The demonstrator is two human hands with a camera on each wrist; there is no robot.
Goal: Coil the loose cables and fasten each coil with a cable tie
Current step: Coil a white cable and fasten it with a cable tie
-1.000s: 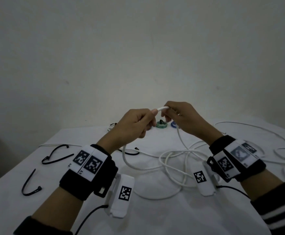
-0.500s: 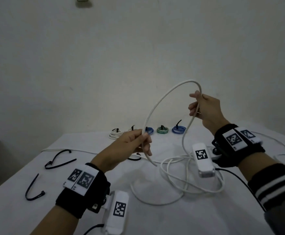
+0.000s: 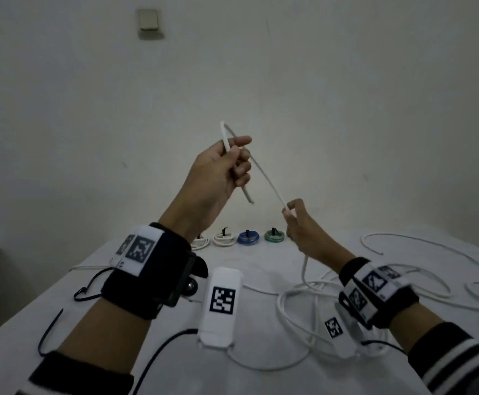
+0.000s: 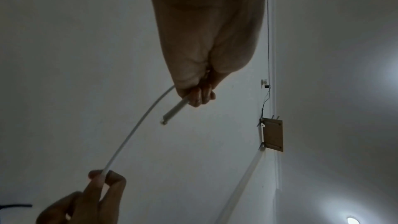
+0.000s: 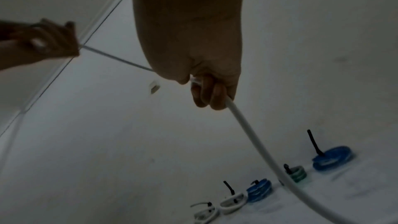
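Observation:
A white cable (image 3: 264, 178) runs between my two hands, raised above the table. My left hand (image 3: 237, 155) is the higher one and grips the cable close to its free end (image 3: 250, 200), which sticks out below the fingers. From there the cable bends over the hand and slants down to my right hand (image 3: 292, 214), which pinches it. Below that hand it drops to loose loops (image 3: 295, 297) on the white table (image 3: 261, 269). The left wrist view shows my left hand (image 4: 198, 95) curled round the cable (image 4: 133, 134). My right hand (image 5: 207, 94) grips the cable (image 5: 247, 129).
Several tied coils stand in a row at the table's far edge: two white (image 3: 223, 239), a blue (image 3: 248, 238) and a green (image 3: 274, 235). Black cable ties (image 3: 86, 292) lie at the left. More loose white cables (image 3: 432, 252) sprawl at the right.
My left hand rose from near the table to well above it, still holding the cable end. My right hand came down and left, and the wide arch of cable drew straighter.

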